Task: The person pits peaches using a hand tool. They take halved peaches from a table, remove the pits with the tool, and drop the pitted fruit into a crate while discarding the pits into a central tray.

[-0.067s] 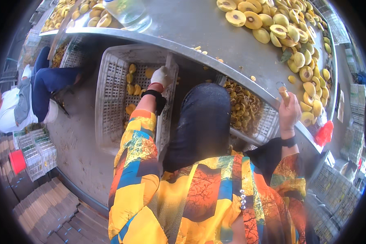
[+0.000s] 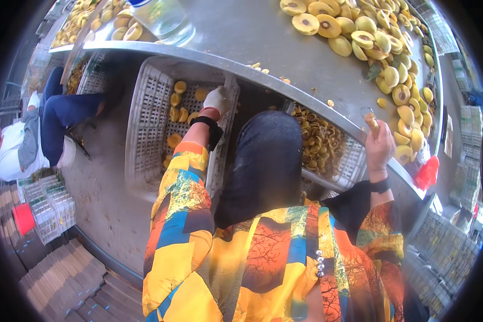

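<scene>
The left hand [image 2: 218, 99], in a pale glove, is closed over the right rim of a white slatted crate [image 2: 145, 123] that stands on the floor below the near edge of the steel table [image 2: 263, 37]. The fingers curl over the rim's far end, close under the table edge, so the crate lies to the left of and below the grip. The crate's long axis runs from the table edge back toward the person, and a few yellow fruit halves [image 2: 176, 107] lie scattered on its bottom. The left arm reaches forward and down, nearly straight, with a black band at the wrist and a bright patterned sleeve.

The right hand [image 2: 378, 147] is bare and raised at the near edge of the table, its fingers wrapped tight around a small knife [image 2: 371, 121]. The knife stands nearly upright out of the top of the fist, its tip pointing away from the person toward the heap of cut yellow fruit [image 2: 381, 48] on the table's right side. The right forearm rises steeply, elbow bent, a black band on the wrist.

A second crate [image 2: 354, 161] of fruit pieces sits under the table edge between the two hands.
</scene>
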Motion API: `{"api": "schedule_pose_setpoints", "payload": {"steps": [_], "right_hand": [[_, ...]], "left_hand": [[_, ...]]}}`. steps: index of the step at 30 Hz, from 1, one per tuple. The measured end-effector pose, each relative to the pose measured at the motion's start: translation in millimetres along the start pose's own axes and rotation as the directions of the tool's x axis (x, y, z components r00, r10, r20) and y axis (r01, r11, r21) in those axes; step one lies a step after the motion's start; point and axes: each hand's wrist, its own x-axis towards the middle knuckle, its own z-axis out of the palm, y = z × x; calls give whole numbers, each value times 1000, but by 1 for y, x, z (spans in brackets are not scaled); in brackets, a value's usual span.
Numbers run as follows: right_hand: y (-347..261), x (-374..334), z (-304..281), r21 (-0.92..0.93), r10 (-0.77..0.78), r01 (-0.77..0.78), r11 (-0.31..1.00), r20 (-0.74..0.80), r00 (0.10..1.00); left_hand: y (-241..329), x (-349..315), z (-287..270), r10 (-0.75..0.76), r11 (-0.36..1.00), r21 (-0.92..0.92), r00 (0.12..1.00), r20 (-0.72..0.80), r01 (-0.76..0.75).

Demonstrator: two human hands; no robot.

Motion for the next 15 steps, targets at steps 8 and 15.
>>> {"api": "schedule_pose_setpoints", "payload": {"steps": [8, 15], "right_hand": [[0, 5, 8, -6, 46, -46, 999, 67, 997], [14, 12, -3, 191, -66, 86, 978, -107, 992]], "left_hand": [[22, 10, 13, 368, 928, 40, 928, 59, -371], [-20, 29, -17, 553, 646, 594, 830, 70, -480]]}}
